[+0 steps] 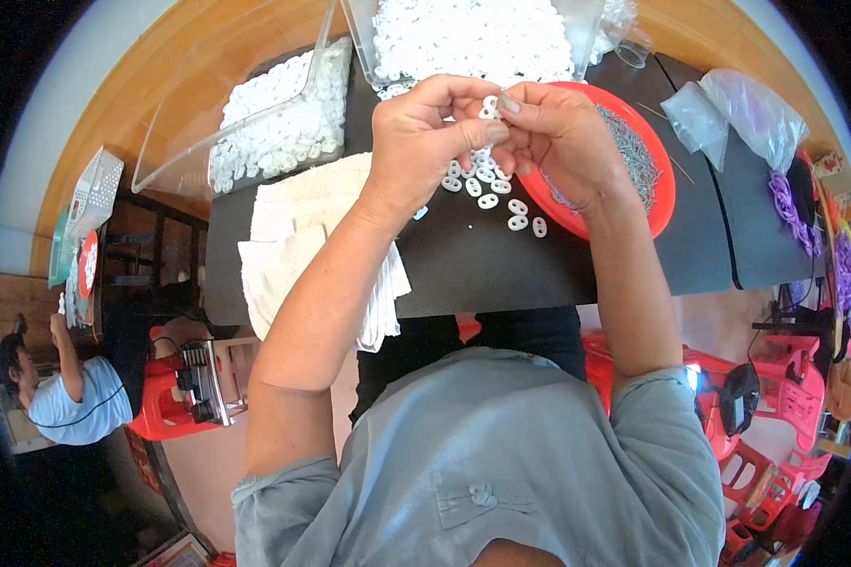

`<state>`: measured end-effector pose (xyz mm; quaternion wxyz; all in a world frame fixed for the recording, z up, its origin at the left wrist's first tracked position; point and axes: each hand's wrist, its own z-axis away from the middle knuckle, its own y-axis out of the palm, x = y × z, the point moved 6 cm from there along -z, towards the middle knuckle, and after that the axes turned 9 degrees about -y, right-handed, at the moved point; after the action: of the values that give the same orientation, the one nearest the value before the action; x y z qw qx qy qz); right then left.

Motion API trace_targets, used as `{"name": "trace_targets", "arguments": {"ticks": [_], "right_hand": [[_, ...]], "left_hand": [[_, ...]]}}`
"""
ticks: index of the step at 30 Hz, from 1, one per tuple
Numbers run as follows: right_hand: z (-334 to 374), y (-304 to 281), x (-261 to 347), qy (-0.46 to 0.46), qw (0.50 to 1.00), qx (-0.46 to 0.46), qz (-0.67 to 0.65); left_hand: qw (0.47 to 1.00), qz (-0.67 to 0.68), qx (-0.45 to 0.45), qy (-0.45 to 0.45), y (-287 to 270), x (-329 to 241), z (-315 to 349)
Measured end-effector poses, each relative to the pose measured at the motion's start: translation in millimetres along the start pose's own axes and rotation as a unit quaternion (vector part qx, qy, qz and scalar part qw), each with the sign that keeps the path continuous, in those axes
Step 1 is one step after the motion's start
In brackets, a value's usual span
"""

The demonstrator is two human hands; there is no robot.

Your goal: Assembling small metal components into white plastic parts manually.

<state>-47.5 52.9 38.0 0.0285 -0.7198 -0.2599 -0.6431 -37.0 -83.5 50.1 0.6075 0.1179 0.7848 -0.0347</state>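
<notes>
Between left hand (430, 132) and right hand (560, 132), a white two-holed piece (489, 109) seems closely pinched; slackening could drop it beneath.

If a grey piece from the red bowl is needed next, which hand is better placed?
Probably the right hand: it overlaps the red bowl in this view, near the grey pieces. The left hand is farther from them. Both meet at a white piece.

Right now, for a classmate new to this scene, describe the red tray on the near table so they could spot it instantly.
Find the dark table, then the loose white two-hole pieces on it. Right of them, partly hidden by the right hand, lies the round red tray; unlike the clear plastic box, it holds thin grey pieces.
</notes>
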Motion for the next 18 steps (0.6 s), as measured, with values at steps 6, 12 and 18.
{"name": "trace_targets", "arguments": {"ticks": [6, 12, 18], "right_hand": [[1, 1, 2, -0.007, 0.999, 0.043, 0.007], [5, 7, -2, 0.023, 0.998, 0.044, -0.043], [9, 15, -4, 0.018, 0.996, 0.008, -0.089]], "left_hand": [[0.999, -0.049, 0.010, 0.009, 0, -4, 2], [0.997, -0.065, -0.013, 0.037, -1, -6, 8], [0.970, -0.178, -0.057, 0.158, -2, -11, 11]]}}
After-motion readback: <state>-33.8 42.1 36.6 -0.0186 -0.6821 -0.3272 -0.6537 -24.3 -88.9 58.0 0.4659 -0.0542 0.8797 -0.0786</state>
